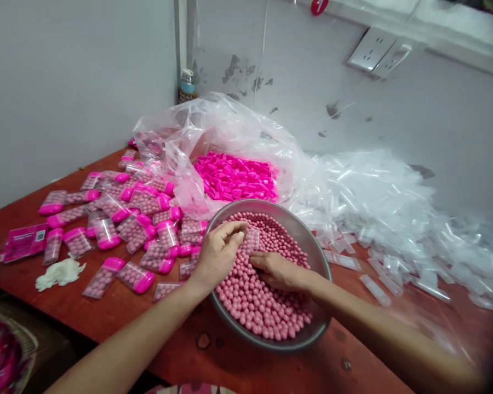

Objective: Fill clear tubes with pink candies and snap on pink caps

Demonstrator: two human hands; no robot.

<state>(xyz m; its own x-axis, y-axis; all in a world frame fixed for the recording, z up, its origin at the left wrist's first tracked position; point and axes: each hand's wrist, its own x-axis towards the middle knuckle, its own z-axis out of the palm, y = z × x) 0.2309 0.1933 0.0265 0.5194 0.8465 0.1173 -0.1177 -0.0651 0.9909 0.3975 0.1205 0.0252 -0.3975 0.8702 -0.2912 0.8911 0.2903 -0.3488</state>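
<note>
A metal bowl (326,262) full of round pink beads (250,312) stands on the red table. Over the bowl's left part, my left hand (222,249) is closed on a small clear container (252,239), thumb and fingers at its left end. My right hand (277,270) lies among the beads right of it, fingers together and pointing left, their tips partly sunk in the beads. Whether that hand holds beads is hidden. Behind the bowl, bright pink caps (236,178) fill an open clear plastic bag (225,123).
Bead-filled containers with pink caps (133,232) cover the left of the red table (168,339). Clear empty containers (376,290) are heaped at the right. A pink packet (23,242) and white tissue (60,272) lie far left; a bottle (187,86) stands in the back corner.
</note>
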